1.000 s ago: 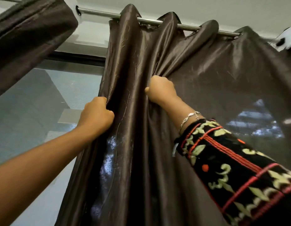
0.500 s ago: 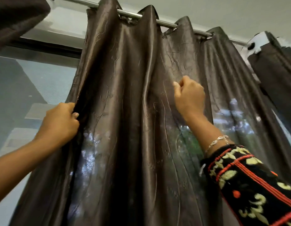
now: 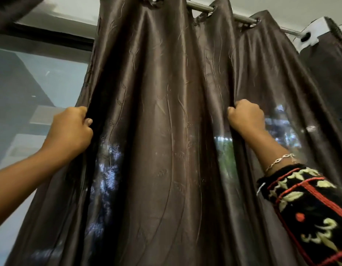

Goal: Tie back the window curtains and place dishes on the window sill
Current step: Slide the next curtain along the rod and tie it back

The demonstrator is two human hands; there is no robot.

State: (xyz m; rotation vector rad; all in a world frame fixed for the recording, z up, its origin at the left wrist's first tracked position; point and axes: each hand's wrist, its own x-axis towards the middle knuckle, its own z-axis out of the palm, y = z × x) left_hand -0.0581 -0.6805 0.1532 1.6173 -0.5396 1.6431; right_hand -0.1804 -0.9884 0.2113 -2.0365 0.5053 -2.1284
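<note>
Your fingers (image 3: 84, 114) were curled tight on cloth: your left hand (image 3: 70, 129) gripped the left edge of the brown curtain (image 3: 166, 131), and your right hand (image 3: 246, 118) clamped a fold further right. The curtain hung spread on its rod (image 3: 200, 7), in front of the window (image 3: 41, 83). I judge the task had barely started: nothing was tied, and no dishes or sill were in view. Half a second earlier, your hands were closer together on the cloth.

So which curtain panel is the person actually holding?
The middle curtain: the left hand and right hand both grip its folds; the left panel and right panel hang untouched.
</note>
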